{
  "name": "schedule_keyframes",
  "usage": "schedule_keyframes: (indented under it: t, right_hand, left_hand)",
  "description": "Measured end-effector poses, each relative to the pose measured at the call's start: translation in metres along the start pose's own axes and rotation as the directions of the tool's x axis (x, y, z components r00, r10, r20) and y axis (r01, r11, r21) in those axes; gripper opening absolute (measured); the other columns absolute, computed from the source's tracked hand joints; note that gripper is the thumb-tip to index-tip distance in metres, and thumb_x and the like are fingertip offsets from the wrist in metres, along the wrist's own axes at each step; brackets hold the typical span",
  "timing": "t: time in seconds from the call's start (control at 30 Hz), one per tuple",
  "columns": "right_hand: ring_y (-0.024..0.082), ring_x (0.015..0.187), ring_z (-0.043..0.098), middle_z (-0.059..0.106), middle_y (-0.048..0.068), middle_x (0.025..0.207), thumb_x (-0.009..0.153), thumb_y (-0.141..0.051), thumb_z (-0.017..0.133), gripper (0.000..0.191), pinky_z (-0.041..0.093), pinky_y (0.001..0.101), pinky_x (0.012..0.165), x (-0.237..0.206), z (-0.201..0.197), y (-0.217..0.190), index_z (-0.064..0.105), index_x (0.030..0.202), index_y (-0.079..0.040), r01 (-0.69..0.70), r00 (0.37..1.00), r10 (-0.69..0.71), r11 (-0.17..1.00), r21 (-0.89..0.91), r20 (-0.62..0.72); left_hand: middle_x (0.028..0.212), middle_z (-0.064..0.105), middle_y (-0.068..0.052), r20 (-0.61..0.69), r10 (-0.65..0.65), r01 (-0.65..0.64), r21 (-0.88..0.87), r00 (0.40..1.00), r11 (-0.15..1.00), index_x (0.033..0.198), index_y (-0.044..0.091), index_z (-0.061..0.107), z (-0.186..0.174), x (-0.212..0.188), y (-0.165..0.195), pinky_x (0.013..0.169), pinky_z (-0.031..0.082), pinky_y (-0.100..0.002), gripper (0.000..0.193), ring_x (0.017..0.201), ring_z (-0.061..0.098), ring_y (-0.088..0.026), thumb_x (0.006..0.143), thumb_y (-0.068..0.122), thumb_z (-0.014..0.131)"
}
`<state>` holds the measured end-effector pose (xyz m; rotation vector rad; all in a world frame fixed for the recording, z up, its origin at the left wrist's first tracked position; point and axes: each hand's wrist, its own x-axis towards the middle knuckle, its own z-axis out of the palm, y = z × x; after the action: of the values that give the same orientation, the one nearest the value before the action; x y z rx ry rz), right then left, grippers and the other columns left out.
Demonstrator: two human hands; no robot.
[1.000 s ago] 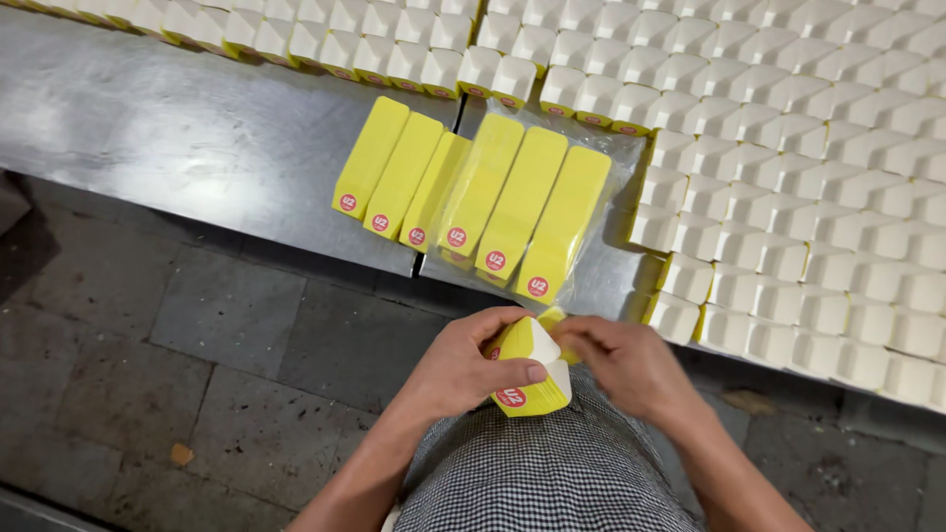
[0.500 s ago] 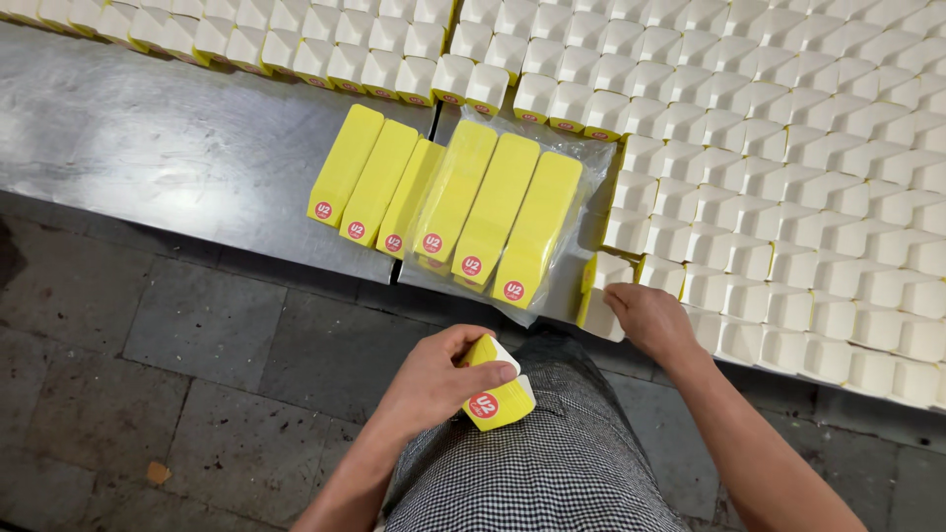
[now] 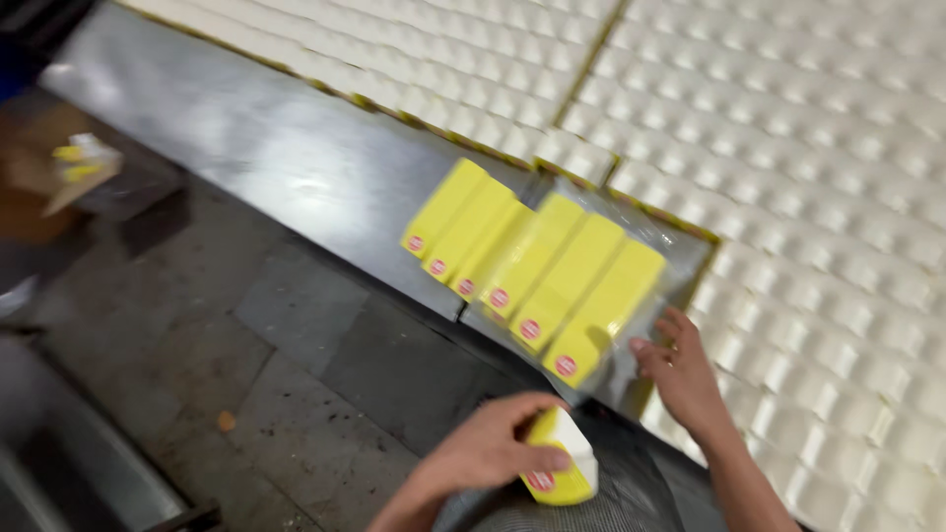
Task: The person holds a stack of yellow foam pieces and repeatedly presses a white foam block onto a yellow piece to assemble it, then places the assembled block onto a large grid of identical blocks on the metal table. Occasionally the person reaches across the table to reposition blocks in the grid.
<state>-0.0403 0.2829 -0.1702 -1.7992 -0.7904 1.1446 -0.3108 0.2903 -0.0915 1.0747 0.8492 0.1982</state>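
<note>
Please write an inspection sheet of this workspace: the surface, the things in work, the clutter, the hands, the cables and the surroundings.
Surface: grey metal table, bare and shiny in the middle.
Things in work: six yellow cartons lie side by side on a clear plastic sheet at the table edge; one more yellow carton is in hand below the edge.
Clutter: nothing seen on the table.
Hands: left hand grips the single carton; right hand rests open, its fingers touching the sheet beside the row.
Cables: nothing seen.
Surroundings: rows of white blocks fill the table behind and to the right; dark tiled floor; a blurred cardboard box at left.
</note>
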Motion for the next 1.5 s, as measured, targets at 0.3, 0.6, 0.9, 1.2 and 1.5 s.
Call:
schedule_keyframes:
  t: [0.3, 0.6, 0.9, 1.2, 1.5]
  right_hand:
    - [0.032, 0.116, 0.064, 0.058, 0.023, 0.129, 0.073, -0.019, 0.082, 0.096, 0.053, 0.0394, 0.095, 0.033, 0.113, -0.058, 0.026, 0.147, 0.006, 0.222, 0.974, -0.223, 0.975, -0.01, -0.038]
    - [0.032, 0.119, 0.063, 0.059, 0.023, 0.132, 0.074, -0.019, 0.082, 0.097, 0.05, 0.0411, 0.1, 0.038, 0.246, -0.113, 0.025, 0.148, 0.007, 0.22, 0.968, -0.221, 0.975, -0.021, -0.123]
    - [0.03, 0.122, 0.057, 0.052, 0.022, 0.137, 0.087, -0.026, 0.082, 0.09, 0.047, 0.0399, 0.099, 0.037, 0.31, -0.119, 0.025, 0.146, 0.011, 0.322, 0.931, -0.339, 0.937, -0.134, -0.135]
    - [0.007, 0.053, 0.06, 0.071, 0.0, 0.072, 0.089, -0.023, 0.073, 0.023, 0.05, 0.0244, 0.049, -0.065, 0.241, -0.116, 0.079, 0.099, -0.003, -0.181, 0.819, 0.254, 0.965, -0.19, 0.514]
    - [0.017, 0.065, 0.074, 0.077, 0.009, 0.078, 0.092, -0.019, 0.065, 0.021, 0.057, 0.0303, 0.06, -0.099, 0.197, -0.095, 0.075, 0.106, -0.006, 0.248, 0.969, -0.232, 0.875, -0.415, 0.089]
  left_hand:
    - [0.115, 0.069, -0.003, -0.098, 0.013, -0.022, -0.088, 0.995, 0.996, 0.14, -0.002, 0.056, -0.032, -0.017, 0.004, 0.094, 0.052, -0.025, 0.068, 0.105, 0.064, -0.008, 0.084, 0.027, 0.083]
    - [0.11, 0.069, -0.005, -0.099, 0.091, -0.088, 0.035, 0.991, 0.996, 0.14, -0.001, 0.057, -0.165, -0.051, 0.019, 0.089, 0.053, -0.027, 0.066, 0.099, 0.063, -0.01, 0.085, 0.026, 0.081]
    - [0.116, 0.07, -0.007, -0.024, 0.082, -0.084, -0.091, 0.996, 0.992, 0.137, -0.003, 0.056, -0.254, -0.065, 0.009, 0.094, 0.054, -0.029, 0.065, 0.104, 0.067, -0.011, 0.083, 0.023, 0.082]
    - [0.096, 0.072, -0.005, 0.065, 0.084, -0.098, 0.254, 0.994, 0.962, 0.121, -0.001, 0.07, -0.255, -0.044, 0.042, 0.078, 0.056, -0.028, 0.063, 0.086, 0.066, -0.009, 0.072, 0.037, 0.085]
    - [0.095, 0.076, -0.007, 0.054, -0.03, 0.008, 0.373, 0.998, 0.928, 0.117, -0.003, 0.071, -0.214, -0.023, 0.048, 0.077, 0.057, -0.028, 0.062, 0.084, 0.071, -0.012, 0.071, 0.037, 0.086]
